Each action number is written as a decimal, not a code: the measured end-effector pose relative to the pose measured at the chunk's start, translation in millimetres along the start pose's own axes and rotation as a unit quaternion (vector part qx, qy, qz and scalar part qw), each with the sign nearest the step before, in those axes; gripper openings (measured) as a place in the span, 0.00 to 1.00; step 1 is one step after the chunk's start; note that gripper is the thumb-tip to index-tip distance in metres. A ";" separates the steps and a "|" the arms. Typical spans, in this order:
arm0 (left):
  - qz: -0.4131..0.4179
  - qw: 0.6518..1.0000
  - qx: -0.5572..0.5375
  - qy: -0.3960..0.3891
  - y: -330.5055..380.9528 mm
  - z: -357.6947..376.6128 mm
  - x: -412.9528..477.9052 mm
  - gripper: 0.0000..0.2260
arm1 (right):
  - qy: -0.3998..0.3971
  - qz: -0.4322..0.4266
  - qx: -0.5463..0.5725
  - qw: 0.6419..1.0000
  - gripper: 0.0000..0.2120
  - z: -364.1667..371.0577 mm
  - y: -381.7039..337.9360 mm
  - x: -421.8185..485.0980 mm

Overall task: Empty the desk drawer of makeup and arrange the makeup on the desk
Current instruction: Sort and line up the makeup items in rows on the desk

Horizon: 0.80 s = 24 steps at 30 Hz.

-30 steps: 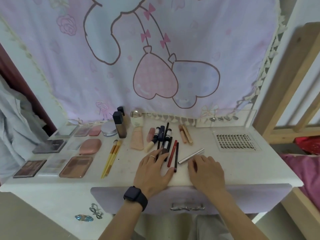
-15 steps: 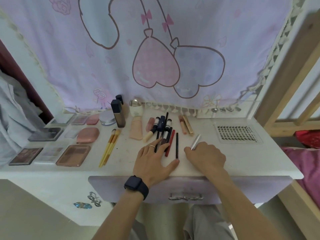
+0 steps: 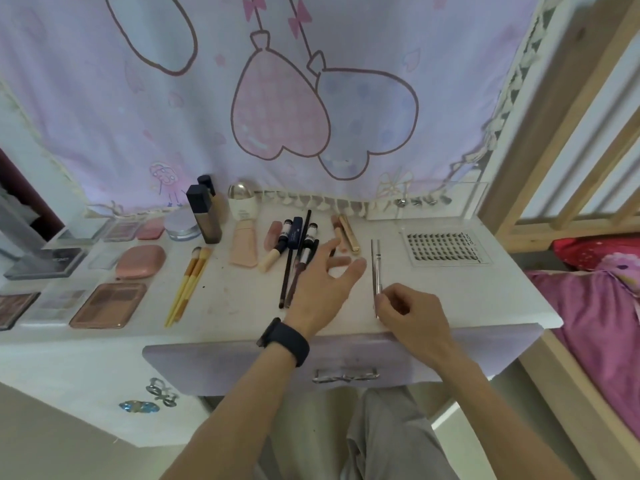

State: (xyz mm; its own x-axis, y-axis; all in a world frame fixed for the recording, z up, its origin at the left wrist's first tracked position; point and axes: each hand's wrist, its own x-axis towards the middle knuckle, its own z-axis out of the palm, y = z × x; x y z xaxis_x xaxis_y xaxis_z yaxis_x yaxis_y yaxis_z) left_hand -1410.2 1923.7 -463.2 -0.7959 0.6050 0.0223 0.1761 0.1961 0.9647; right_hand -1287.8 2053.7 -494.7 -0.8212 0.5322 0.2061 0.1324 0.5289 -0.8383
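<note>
Head view. R1: left hand pose?

R2: left hand [image 3: 322, 285] is palm down over the desk [image 3: 450, 299], fingers straight and spread, gripping nothing. Black watch [image 3: 284, 341] on the wrist. The hand covers the near ends of the pencil cluster [image 3: 298, 237]. Can't tell if it touches them.

R1: right?

R2: right hand [image 3: 408, 313] is near the front edge with fingers curled. Thumb and fingertip pinch the near end of the silver pen [image 3: 375, 268]. The pen lies on the desk pointing away, between the gold tube [image 3: 349, 235] and the lash tray [image 3: 446, 249], touching neither.

R1: counts?

R2:
- 2 yellow brushes [image 3: 188, 282], side by side
- 2 dark-capped bottles [image 3: 204, 220], upright at the back
- 1 round jar [image 3: 181, 226] just left of the bottles
- 1 dome-capped bottle [image 3: 242, 202]
- 1 peach tube [image 3: 244, 247] in front of the dome-capped bottle
- 1 pink compact [image 3: 140, 261]
- 1 pink tube [image 3: 335, 225] beside the gold tube
- 1 lash tray

R1: palettes?

R2: flat palettes [image 3: 107, 304] sit in rows at the far left. The edge is blurred, so no firm count. Same for the pencils, since the hand hides part of them.

R1: drawer?

R2: 1 drawer [image 3: 225, 362], front shut under the desk edge, with 1 handle [image 3: 344, 375]. All makeup in view lies on the desk top.
</note>
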 end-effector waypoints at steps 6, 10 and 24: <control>-0.043 0.979 -0.186 -0.076 6.5 38.5 13.6 0.10 | -0.051 0.023 0.034 0.998 0.10 -33.1 12.4 4.7; -0.063 0.957 -0.284 -0.017 -3.2 50.1 18.6 0.05 | 0.027 0.086 0.104 0.990 0.17 -42.6 19.4 17.2; 0.157 0.939 0.303 0.031 -29.3 41.4 4.5 0.23 | -0.039 0.071 0.011 0.997 0.24 -32.0 21.2 35.7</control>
State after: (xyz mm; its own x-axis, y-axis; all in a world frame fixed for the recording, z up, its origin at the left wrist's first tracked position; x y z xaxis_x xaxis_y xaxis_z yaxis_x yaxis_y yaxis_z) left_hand -1394.9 1952.6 -502.2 -0.6793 0.6632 0.3141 0.6898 0.4308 0.5819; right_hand -1296.5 2105.0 -489.0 -0.8354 0.5477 0.0459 0.2388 0.4369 -0.8672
